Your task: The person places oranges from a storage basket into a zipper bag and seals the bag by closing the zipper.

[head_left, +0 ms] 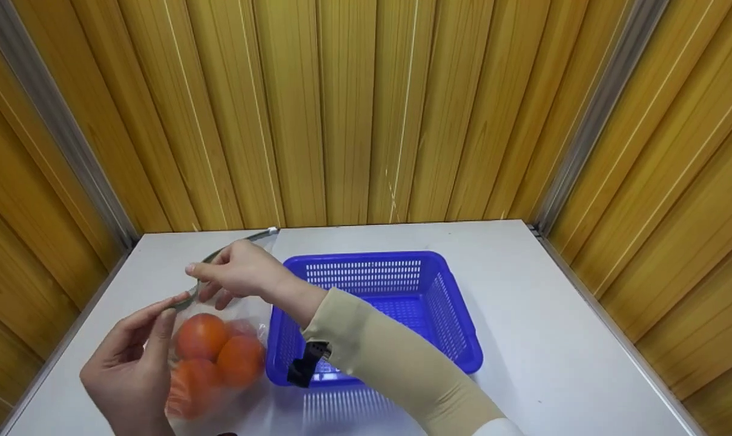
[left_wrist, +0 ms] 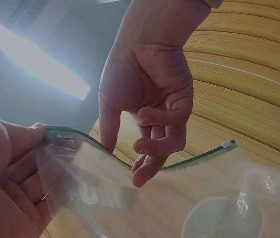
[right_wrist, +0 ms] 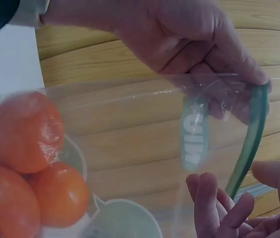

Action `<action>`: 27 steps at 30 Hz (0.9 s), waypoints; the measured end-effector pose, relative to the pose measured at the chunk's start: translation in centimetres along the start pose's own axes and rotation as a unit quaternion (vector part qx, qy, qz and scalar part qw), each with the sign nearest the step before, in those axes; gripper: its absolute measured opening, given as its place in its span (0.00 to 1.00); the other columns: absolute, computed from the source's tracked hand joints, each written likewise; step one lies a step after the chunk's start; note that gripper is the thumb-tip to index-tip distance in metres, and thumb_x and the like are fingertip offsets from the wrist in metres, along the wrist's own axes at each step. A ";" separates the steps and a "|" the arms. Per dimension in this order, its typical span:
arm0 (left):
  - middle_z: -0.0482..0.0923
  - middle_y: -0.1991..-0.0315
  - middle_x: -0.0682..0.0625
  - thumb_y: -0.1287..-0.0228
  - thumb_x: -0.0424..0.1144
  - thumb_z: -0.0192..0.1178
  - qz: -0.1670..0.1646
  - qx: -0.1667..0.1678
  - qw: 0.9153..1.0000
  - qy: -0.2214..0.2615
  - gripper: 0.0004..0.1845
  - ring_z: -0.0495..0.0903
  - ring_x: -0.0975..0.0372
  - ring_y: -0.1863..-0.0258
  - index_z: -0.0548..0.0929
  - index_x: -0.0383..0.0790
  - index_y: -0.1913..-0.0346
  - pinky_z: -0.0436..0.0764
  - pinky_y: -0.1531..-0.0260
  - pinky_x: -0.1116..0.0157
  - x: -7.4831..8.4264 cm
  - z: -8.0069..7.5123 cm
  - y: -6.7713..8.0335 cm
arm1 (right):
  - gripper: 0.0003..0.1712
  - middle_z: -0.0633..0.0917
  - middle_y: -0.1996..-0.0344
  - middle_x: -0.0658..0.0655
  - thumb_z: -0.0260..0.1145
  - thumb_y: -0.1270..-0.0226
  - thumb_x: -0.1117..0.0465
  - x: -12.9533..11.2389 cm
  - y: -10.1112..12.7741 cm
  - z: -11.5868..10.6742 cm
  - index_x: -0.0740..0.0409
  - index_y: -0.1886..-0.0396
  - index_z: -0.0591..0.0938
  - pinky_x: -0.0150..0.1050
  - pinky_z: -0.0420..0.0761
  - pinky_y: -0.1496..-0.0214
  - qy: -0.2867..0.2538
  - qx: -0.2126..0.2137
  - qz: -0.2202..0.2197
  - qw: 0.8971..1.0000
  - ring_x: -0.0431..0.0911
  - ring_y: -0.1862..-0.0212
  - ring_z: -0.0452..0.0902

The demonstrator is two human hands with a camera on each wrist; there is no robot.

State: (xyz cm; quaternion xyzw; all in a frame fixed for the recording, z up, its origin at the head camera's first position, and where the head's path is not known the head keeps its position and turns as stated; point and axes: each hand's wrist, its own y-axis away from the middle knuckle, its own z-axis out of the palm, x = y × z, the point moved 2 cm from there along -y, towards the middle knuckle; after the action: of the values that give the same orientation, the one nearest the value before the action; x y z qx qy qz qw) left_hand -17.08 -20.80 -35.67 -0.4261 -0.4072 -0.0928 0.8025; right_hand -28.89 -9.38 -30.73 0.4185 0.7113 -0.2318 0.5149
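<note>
Left hand pinches one end of the green zip strip of a clear plastic bag, thumb and fingers closed on the bag's corner. Right hand reaches across from the person's right and grips the same strip a little further along, fingers curled over it; the left wrist view shows those fingers hooked around the strip. A small white slider tab sits on the strip beyond the right hand, at the far end.

The bag hangs between and below both hands, its lower part resting on the white table. Inside, below the left hand's fingertips, lie orange-red tomatoes, pressed together; at least three are visible. White printed lettering shows on the bag near the strip, too blurred to read.

Just beside the bag, under the right forearm in its beige sleeve, stands a blue perforated basket. Yellow wooden panels rise beyond the hands.
</note>
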 end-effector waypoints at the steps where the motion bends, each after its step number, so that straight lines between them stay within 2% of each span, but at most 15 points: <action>1: 0.92 0.63 0.54 0.43 0.15 0.67 0.013 -0.022 0.999 -0.020 0.09 0.91 0.66 0.63 0.86 0.17 0.58 0.86 0.58 0.77 0.2 0.1 0.1 | 0.17 0.92 0.74 0.55 0.69 0.28 0.51 -0.2 -0.1 0.0 0.61 0.68 0.90 0.31 0.84 0.67 0.012 -0.005 -0.008 1.000 0.40 0.80 0.84; 3: 0.92 0.62 0.56 0.45 0.12 0.66 0.039 -0.061 0.996 -0.049 0.10 0.91 0.68 0.61 0.87 0.17 0.58 0.85 0.55 0.77 0.5 0.3 0.3 | 0.12 0.91 0.74 0.56 0.69 0.28 0.58 -0.6 -0.3 0.0 0.62 0.67 0.91 0.30 0.86 0.67 0.031 -0.014 -0.027 0.999 0.38 0.80 0.83; 5: 0.92 0.61 0.59 0.45 0.13 0.68 0.044 -0.086 0.991 -0.096 0.12 0.90 0.71 0.60 0.89 0.22 0.58 0.84 0.55 0.79 0.8 0.5 0.4 | 0.09 0.91 0.72 0.56 0.69 0.29 0.63 -1.1 -0.5 -0.1 0.63 0.65 0.91 0.27 0.85 0.67 0.058 -0.017 -0.060 0.996 0.34 0.78 0.81; 9: 0.89 0.58 0.69 0.38 0.25 0.70 -0.023 -0.140 0.973 -0.181 0.12 0.86 0.81 0.57 0.91 0.36 0.52 0.81 0.54 0.83 0.9 0.6 0.5 | 0.07 0.92 0.63 0.53 0.69 0.30 0.66 -1.9 -0.9 -0.3 0.60 0.57 0.91 0.22 0.80 0.66 0.111 -0.017 -0.104 0.988 0.31 0.69 0.80; 11: 0.89 0.56 0.68 0.34 0.28 0.68 -0.044 -0.146 0.970 -0.187 0.11 0.86 0.80 0.56 0.91 0.36 0.50 0.81 0.53 0.83 0.8 0.5 0.5 | 0.09 0.92 0.59 0.55 0.67 0.29 0.68 -2.1 -1.1 -0.3 0.61 0.53 0.89 0.21 0.81 0.62 0.108 -0.031 -0.119 0.987 0.32 0.65 0.82; 13: 0.90 0.54 0.62 0.30 0.31 0.66 -0.081 -0.106 0.980 -0.147 0.10 0.88 0.75 0.57 0.89 0.32 0.50 0.83 0.54 0.81 0.6 0.2 0.2 | 0.10 0.92 0.58 0.58 0.64 0.27 0.70 -2.2 -1.3 -0.3 0.63 0.51 0.88 0.21 0.82 0.61 0.104 -0.043 -0.135 0.984 0.33 0.65 0.83; 15: 0.91 0.51 0.55 0.29 0.32 0.64 -0.094 -0.028 0.989 -0.112 0.11 0.88 0.68 0.53 0.88 0.31 0.49 0.83 0.51 0.79 0.1 -0.4 -0.4 | 0.11 0.92 0.58 0.60 0.62 0.26 0.72 -2.1 -1.4 -0.3 0.64 0.51 0.87 0.22 0.83 0.60 0.098 -0.044 -0.154 0.982 0.33 0.66 0.83; 16: 0.90 0.49 0.53 0.28 0.33 0.63 -0.110 0.016 0.988 -0.102 0.12 0.87 0.66 0.50 0.87 0.31 0.46 0.82 0.47 0.78 -0.3 -1.0 -0.9 | 0.11 0.92 0.59 0.59 0.61 0.25 0.72 -2.1 -1.5 -0.4 0.64 0.51 0.87 0.22 0.83 0.60 0.096 -0.038 -0.162 0.981 0.33 0.66 0.83; 18: 0.85 0.39 0.53 0.26 0.37 0.62 -0.156 0.084 0.977 -0.118 0.17 0.82 0.65 0.41 0.83 0.37 0.39 0.79 0.39 0.75 -1.5 -2.2 -2.1 | 0.11 0.92 0.59 0.57 0.61 0.25 0.72 -2.0 -1.6 -0.6 0.62 0.52 0.88 0.21 0.83 0.59 0.108 -0.015 -0.174 0.979 0.32 0.66 0.81; 19: 0.80 0.33 0.53 0.25 0.39 0.60 -0.179 0.097 0.968 -0.146 0.20 0.77 0.66 0.34 0.80 0.41 0.33 0.74 0.33 0.74 -2.2 -2.9 -2.7 | 0.12 0.92 0.59 0.55 0.61 0.25 0.72 -1.9 -1.7 -0.8 0.60 0.52 0.88 0.20 0.82 0.59 0.116 -0.003 -0.178 0.977 0.32 0.65 0.81; 21: 0.67 0.23 0.52 0.23 0.41 0.56 -0.226 0.098 0.951 -0.186 0.28 0.63 0.65 0.23 0.69 0.45 0.24 0.63 0.22 0.68 -3.9 -4.5 -3.9 | 0.12 0.92 0.59 0.52 0.62 0.25 0.71 -1.7 -1.9 -1.2 0.57 0.51 0.89 0.18 0.81 0.58 0.136 0.015 -0.183 0.974 0.31 0.64 0.81; 23: 0.56 0.18 0.54 0.22 0.47 0.53 -0.281 0.079 0.934 -0.208 0.33 0.53 0.66 0.18 0.60 0.49 0.19 0.54 0.18 0.65 -5.5 -5.8 -4.7 | 0.13 0.92 0.58 0.52 0.62 0.25 0.71 -1.5 -2.1 -1.6 0.57 0.50 0.89 0.18 0.80 0.57 0.150 0.018 -0.185 0.971 0.31 0.63 0.80; 24: 0.56 0.18 0.55 0.22 0.48 0.53 -0.305 0.078 0.929 -0.196 0.33 0.53 0.67 0.18 0.59 0.49 0.19 0.52 0.17 0.65 -6.3 -6.4 -4.9 | 0.13 0.92 0.57 0.53 0.62 0.25 0.71 -1.3 -2.3 -1.8 0.57 0.50 0.89 0.18 0.80 0.57 0.152 0.015 -0.184 0.971 0.32 0.62 0.81; 25: 0.63 0.21 0.56 0.22 0.48 0.55 -0.319 0.083 0.928 -0.177 0.33 0.57 0.69 0.20 0.62 0.47 0.20 0.52 0.18 0.67 -7.0 -6.9 -5.1 | 0.13 0.92 0.56 0.54 0.63 0.26 0.71 -1.2 -2.4 -2.0 0.58 0.49 0.88 0.19 0.80 0.58 0.152 0.009 -0.182 0.971 0.33 0.62 0.82; 27: 0.80 0.33 0.59 0.24 0.46 0.59 -0.334 0.105 0.931 -0.108 0.27 0.72 0.73 0.30 0.73 0.44 0.26 0.63 0.24 0.72 -8.3 -7.6 -5.3 | 0.12 0.91 0.54 0.54 0.64 0.26 0.69 -0.8 -2.6 -2.4 0.58 0.48 0.88 0.19 0.81 0.57 0.160 -0.003 -0.167 0.973 0.34 0.59 0.84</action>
State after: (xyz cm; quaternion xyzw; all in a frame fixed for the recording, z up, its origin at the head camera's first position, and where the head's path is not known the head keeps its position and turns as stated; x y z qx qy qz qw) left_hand -20.70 -31.45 -40.85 -0.1868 -0.6172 -0.2657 0.7167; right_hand -32.27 -9.32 -29.38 0.3235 0.8450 -0.2427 0.3499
